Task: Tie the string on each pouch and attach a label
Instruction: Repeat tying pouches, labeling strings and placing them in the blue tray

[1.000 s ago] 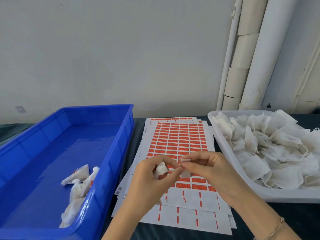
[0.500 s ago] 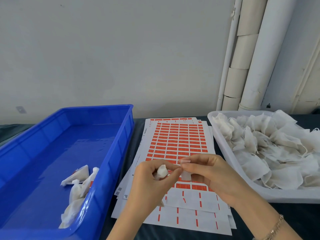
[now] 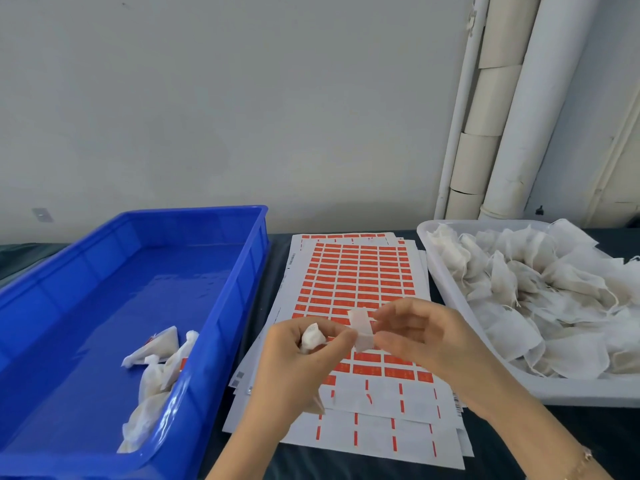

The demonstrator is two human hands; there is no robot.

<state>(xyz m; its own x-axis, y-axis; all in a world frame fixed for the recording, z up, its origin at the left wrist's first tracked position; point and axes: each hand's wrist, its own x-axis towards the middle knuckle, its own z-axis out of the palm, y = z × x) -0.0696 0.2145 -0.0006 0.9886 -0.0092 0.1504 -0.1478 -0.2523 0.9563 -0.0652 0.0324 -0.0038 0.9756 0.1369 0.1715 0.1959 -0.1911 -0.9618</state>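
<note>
Flanking the work, a deep blue plastic bin (image 3: pixel 104 271) sits on the person's left and a shallow white plastic tray (image 3: pixel 437 271) on the right, both on a dark table (image 3: pixel 554 445). The tray holds a loose heap of untied white mesh pouches (image 3: pixel 536 289). A few finished pouches (image 3: pixel 156 362) lie in the bin's near corner. Between them is a fanned stack of white sheets of orange labels (image 3: pixel 356 271), its near rows already peeled.

Above those sheets the left hand (image 3: pixel 294 362) grips a small bunched white pouch (image 3: pixel 312 337), fingers curled round its neck. The right hand (image 3: pixel 422 337) pinches a pale, whitish label strip (image 3: pixel 362 329) by its right edge. The strip spans the gap between the two hands, and its left edge meets the left fingertips.

The string is too thin to make out, so I cannot tell whether it already lies against the adhesive. That seems the main risk. If the label folds shut without the string inside, it will fasten to nothing. A skewed fold would leave sticky edges exposed, and these could catch the mesh or a finger. A slack left grip could also let the bunched neck loosen.

Both wrists are raised off the table, with the forearms converging from the lower edge. The left palm faces right with the thumb on top. The right fingers are bent inward towards the left hand, with the thumb and forefinger meeting on the strip. A thin bracelet (image 3: pixel 585 457) sits on the right wrist.
</note>
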